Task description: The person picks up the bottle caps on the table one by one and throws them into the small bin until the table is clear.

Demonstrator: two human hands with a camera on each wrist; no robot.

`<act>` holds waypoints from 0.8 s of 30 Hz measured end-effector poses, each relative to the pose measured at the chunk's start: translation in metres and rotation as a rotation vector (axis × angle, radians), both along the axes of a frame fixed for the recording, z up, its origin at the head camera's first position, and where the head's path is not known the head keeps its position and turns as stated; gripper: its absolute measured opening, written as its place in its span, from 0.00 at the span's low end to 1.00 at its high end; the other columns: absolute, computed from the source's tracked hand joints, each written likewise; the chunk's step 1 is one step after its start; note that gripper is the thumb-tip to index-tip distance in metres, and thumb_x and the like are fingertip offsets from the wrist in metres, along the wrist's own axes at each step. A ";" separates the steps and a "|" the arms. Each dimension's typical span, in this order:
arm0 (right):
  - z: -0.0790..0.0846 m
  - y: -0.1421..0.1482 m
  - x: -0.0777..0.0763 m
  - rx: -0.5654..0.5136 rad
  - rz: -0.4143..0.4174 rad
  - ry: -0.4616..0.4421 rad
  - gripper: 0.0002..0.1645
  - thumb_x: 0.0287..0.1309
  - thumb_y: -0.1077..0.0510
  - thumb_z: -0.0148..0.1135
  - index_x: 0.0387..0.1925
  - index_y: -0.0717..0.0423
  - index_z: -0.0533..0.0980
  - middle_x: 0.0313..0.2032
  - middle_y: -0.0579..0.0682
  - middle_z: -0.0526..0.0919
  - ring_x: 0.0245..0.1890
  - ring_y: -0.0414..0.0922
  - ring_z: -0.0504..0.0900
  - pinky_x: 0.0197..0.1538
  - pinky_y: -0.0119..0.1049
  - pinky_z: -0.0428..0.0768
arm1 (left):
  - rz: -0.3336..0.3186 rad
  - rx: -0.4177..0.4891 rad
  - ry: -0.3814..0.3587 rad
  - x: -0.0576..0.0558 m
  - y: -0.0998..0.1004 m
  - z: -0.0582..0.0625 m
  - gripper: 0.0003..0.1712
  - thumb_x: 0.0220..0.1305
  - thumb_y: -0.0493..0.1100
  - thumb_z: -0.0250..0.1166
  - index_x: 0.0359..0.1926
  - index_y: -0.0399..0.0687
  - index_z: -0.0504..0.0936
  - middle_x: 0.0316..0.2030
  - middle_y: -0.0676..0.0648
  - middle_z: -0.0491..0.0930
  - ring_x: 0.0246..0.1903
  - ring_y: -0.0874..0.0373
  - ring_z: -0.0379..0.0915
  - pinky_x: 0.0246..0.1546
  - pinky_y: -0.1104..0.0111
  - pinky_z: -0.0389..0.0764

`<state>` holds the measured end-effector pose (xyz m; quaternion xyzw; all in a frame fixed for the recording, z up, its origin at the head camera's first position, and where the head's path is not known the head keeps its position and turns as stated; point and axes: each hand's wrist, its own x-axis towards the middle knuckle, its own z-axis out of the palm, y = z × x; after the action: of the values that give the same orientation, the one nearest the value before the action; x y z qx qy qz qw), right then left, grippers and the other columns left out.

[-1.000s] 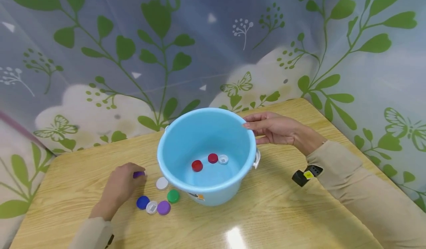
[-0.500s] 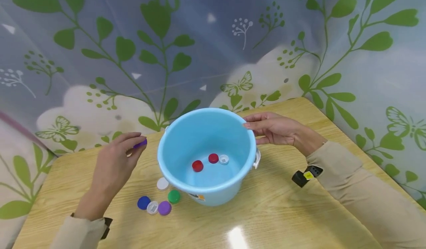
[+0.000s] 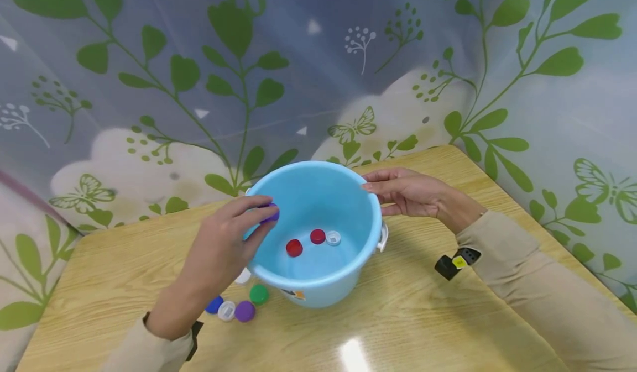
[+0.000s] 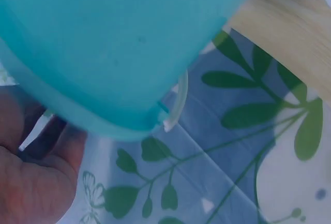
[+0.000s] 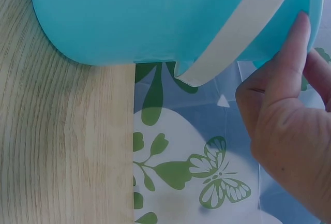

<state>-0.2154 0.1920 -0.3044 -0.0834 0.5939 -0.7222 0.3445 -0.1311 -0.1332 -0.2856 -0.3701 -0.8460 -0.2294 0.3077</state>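
A light blue bucket (image 3: 308,189) stands upright on the table, two red bottle caps (image 3: 294,247) and a white one (image 3: 333,238) on its bottom. My left hand (image 3: 219,247) pinches a purple bottle cap (image 3: 271,213) between fingertips and thumb, overlapping the bucket's left rim in the head view. In the left wrist view that cap is hidden. With the thumb over the rim and the fingers outside, my right hand (image 3: 410,192) holds the bucket's right side; the right wrist view shows the white handle (image 5: 232,32) beside this hand.
Left of the bucket, several caps lie on the wooden table (image 3: 413,305): green (image 3: 259,294), purple (image 3: 245,311), white (image 3: 226,310), blue (image 3: 214,304), and another white partly behind my left hand. A leaf-patterned curtain (image 3: 298,84) rises behind the table.
My left hand has lifted the purple cap off the table and carried it rightward to the bucket's rim. The right hand and the bucket have stayed in place.
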 end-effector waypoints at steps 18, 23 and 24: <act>-0.002 -0.003 0.000 -0.017 -0.008 -0.021 0.31 0.67 0.61 0.56 0.66 0.67 0.58 0.47 0.55 0.79 0.43 0.46 0.82 0.49 0.42 0.81 | 0.049 -0.261 -0.322 -0.002 0.011 0.001 0.08 0.53 0.34 0.72 0.37 0.43 0.87 0.40 0.47 0.83 0.42 0.51 0.80 0.45 0.59 0.82; -0.003 -0.004 0.004 -0.043 -0.042 -0.017 0.29 0.66 0.61 0.57 0.64 0.66 0.60 0.46 0.55 0.80 0.41 0.46 0.83 0.46 0.39 0.83 | 0.008 -0.303 -0.373 -0.005 0.010 0.004 0.07 0.53 0.32 0.72 0.35 0.43 0.86 0.36 0.49 0.84 0.39 0.54 0.80 0.41 0.62 0.83; -0.003 -0.005 0.005 -0.049 -0.044 -0.017 0.28 0.66 0.61 0.57 0.64 0.66 0.61 0.46 0.55 0.81 0.41 0.46 0.83 0.46 0.38 0.83 | 0.006 -0.308 -0.378 -0.005 0.010 0.005 0.08 0.52 0.32 0.72 0.35 0.43 0.86 0.35 0.49 0.84 0.38 0.54 0.80 0.40 0.63 0.83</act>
<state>-0.2108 0.1870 -0.3075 -0.0726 0.5747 -0.7448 0.3313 -0.1365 -0.1233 -0.2810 -0.3603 -0.9148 -0.1621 0.0844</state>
